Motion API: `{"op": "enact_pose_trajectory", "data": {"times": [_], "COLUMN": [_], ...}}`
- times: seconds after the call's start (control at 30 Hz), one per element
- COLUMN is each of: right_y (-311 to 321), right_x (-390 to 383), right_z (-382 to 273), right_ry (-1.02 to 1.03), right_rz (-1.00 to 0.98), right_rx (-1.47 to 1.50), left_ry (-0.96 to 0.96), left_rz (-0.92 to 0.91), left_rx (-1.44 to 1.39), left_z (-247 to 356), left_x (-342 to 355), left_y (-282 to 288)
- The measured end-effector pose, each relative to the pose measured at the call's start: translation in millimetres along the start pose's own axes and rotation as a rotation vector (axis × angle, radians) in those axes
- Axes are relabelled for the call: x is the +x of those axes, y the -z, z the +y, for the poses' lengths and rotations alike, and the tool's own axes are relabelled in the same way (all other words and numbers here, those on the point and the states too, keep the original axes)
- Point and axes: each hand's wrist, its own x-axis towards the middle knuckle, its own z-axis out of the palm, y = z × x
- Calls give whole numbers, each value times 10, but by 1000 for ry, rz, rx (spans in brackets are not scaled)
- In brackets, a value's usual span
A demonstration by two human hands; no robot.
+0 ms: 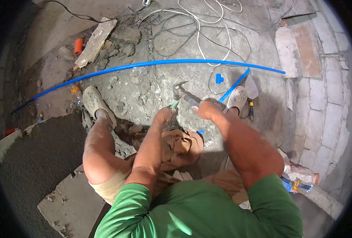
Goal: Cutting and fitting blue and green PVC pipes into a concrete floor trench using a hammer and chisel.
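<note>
My left hand [164, 114] is closed around a chisel with a green grip [174, 104], held upright against the broken concrete [154, 91] between my feet. My right hand [203, 109] grips a hammer [188, 97] by its dark handle, its claw head over the top of the chisel. Just right of them lie a short blue pipe [234, 85] and a blue tee fitting [219, 78]. A long blue pipe [152, 63] runs across beyond my hands. A crumpled brown bag or sack [182, 146] is below my hands; its exact kind is unclear.
Cables [200, 31] lie coiled at the back, near a broken slab [95, 43] and an orange pipe piece [78, 46]. A trowel [251, 85] is beside my right foot. Block paving or blockwork [315, 123] is at right, bottles [303, 185] at lower right, a plastered ledge [41, 158] at left.
</note>
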Motion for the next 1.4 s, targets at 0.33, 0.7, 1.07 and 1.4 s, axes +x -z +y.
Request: {"op": "enact_pose_trajectory", "data": {"times": [0.33, 0.7, 1.07, 1.4], "right_y": [727, 549, -1221, -171], "right_x": [-126, -642, -358, -616], "right_z": [-76, 145, 684, 499], "right_ry": [-33, 19, -218, -263], "right_rz": [388, 711, 456, 397], "right_rx": [360, 386, 373, 1340], "left_ry": [110, 86, 203, 279], "left_rz": [143, 366, 478, 863], "left_rx": [-198, -148, -137, -702], "left_z": [104, 731, 848, 93], "left_x": [-134, -200, -124, -146], "left_y": [-88, -347, -538, 166]}}
